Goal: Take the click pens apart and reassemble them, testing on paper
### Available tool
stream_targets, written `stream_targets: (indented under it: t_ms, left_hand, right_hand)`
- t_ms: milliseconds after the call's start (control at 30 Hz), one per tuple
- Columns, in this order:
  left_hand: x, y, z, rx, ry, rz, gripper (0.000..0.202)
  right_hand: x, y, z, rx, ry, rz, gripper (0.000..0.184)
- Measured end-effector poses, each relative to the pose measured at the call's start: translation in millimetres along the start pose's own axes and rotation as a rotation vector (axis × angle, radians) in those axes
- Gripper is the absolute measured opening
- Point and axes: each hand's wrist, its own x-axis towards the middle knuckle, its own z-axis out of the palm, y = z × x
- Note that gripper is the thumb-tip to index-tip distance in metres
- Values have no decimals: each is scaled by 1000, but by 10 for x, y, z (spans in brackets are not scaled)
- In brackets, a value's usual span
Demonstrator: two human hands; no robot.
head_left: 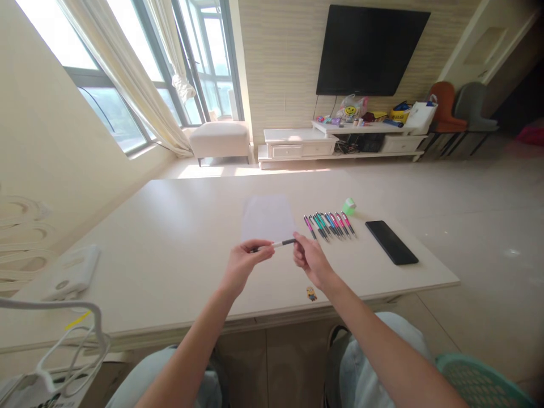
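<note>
Both my hands hold one pen [281, 244] level above the cream table [170, 255]. My left hand [246, 262] pinches its left end and my right hand [309, 258] pinches its dark right end. Just behind the pen lies a white sheet of paper [267, 218]. To the right of the sheet, a row of several pink, green and blue pens [329, 225] lies side by side on the table.
A green tape roll [349, 206] and a black phone [391, 242] lie right of the pens. A white device [72, 273] sits at the table's left. A small cartoon sticker [311, 293] marks the near edge. A teal basket [484, 382] stands at lower right.
</note>
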Motion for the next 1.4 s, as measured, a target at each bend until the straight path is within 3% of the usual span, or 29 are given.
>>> stream_targets:
  t_ms: [167,333,533,667,800,933,1000,1100,1167,1200,1267,1400]
  left_hand:
    - [-77,-55,2,541,59,273,18]
    - [-227,-211,-26,959,-75,545,25]
    - [-405,-362,-77,1324,-157,685,25]
    - [-513,-369,-71,1489,-105,630,25]
    - [-594,-314,-5,1428,-110,428,29]
    - [-596,-219,12,1065,-174,229,32]
    - [-558,-167,-30,809,-244,102,35]
    - [-483,-87,-125,435,-421,-195,41]
    - [-448,-41,-168,289,-519,-321,46]
    - [-441,-25,-173,280,-530,-318,47]
    - [-448,-19,-152,412,-456,-167,44]
    - [-492,-119,-53,994,-129,294,31]
  right_hand:
    - [-1,150,21,-93,52,127,44]
    - [-46,300,84,-78,96,96,44]
    - [-172,410,145,-161,54,192,44]
    - [-222,493,195,-123,15,154,43]
    - [-213,538,213,-79,-41,114,43]
    - [-173,576,184,-84,-95,89,42]
    - [-170,572,171,-124,-125,79,42]
    - [-200,506,168,-258,-154,31,44]
    - [-228,440,173,-377,-150,-50,47]
    - [-238,413,176,-420,-135,-94,48]
    - [-245,387,184,-445,-81,-138,49]
    - [-212,455,213,-399,-15,-22,51]
